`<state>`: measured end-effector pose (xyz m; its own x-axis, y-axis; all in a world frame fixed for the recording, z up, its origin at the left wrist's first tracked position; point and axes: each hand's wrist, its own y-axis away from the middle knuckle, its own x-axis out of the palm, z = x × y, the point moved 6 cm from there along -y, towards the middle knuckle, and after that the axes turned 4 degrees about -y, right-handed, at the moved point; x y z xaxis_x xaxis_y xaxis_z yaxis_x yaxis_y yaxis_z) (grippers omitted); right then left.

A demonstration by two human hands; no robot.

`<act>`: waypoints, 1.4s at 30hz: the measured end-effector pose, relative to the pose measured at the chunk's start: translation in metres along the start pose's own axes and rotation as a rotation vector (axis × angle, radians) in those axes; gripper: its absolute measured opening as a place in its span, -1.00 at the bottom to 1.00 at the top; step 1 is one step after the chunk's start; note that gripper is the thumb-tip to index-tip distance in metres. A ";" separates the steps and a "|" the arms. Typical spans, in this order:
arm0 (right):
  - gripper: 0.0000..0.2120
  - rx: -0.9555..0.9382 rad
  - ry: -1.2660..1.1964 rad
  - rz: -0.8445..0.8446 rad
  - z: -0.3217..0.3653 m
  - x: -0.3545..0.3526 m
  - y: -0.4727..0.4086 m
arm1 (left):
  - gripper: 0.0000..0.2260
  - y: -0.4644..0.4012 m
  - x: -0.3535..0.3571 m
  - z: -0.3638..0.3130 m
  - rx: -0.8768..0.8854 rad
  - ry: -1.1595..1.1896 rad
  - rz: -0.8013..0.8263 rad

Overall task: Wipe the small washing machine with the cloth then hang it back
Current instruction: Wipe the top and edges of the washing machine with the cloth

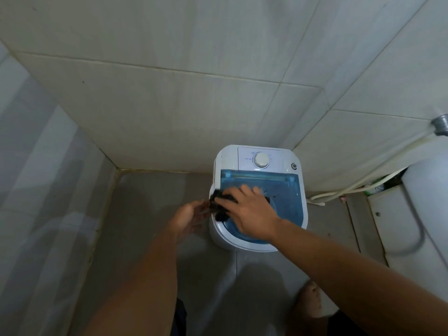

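A tiled wall (43, 190) runs down the left of the small washing machine (259, 197), meeting the grey floor (150, 202) at a stained grout line. Just left of the machine's rim, the left hand (188, 218) hangs half open, palm toward the machine, fingertips close to the dark cloth (219, 202); whether they touch it is unclear. The cloth lies bunched on the left edge of the blue translucent lid (283, 190), pressed under the spread, flat right hand (252, 209). A white dial (261, 160) sits behind the lid. Right of the machine, pale hoses (351, 185) trail along the wall.
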<state>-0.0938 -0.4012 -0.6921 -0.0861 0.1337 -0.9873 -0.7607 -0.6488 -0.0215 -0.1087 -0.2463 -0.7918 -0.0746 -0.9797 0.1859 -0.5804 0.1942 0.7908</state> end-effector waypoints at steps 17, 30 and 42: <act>-0.55 0.141 -0.115 -0.090 -0.011 0.003 0.021 | -0.66 0.002 0.003 -0.014 0.194 -0.255 -0.152; -0.59 0.671 -0.137 -0.240 -0.135 -0.028 0.063 | -0.80 0.012 0.010 -0.018 0.184 -0.262 -0.137; -0.60 0.426 -0.276 -0.351 -0.111 -0.045 0.091 | -0.72 0.019 0.019 -0.023 0.184 -0.258 -0.169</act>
<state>-0.0883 -0.5494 -0.6666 0.0960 0.5105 -0.8545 -0.9592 -0.1819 -0.2164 -0.1022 -0.2603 -0.7599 -0.1538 -0.9819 -0.1110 -0.7364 0.0390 0.6754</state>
